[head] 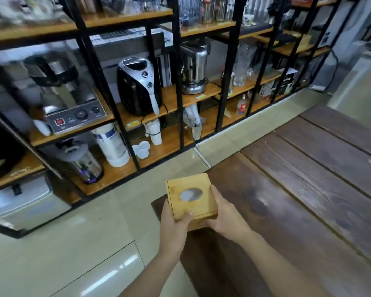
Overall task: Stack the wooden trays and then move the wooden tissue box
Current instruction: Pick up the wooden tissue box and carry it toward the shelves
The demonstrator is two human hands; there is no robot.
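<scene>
The wooden tissue box is a light square box with an oval opening in its top. Both hands hold it over the near left corner of the dark wooden table. My left hand grips its left front side, thumb on the top. My right hand grips its right side from below. I cannot tell whether the box touches the table. No wooden trays are in view.
A black metal rack with wooden shelves stands across the aisle, holding an air fryer, a steel appliance, glassware and cups. Pale tiled floor lies between rack and table.
</scene>
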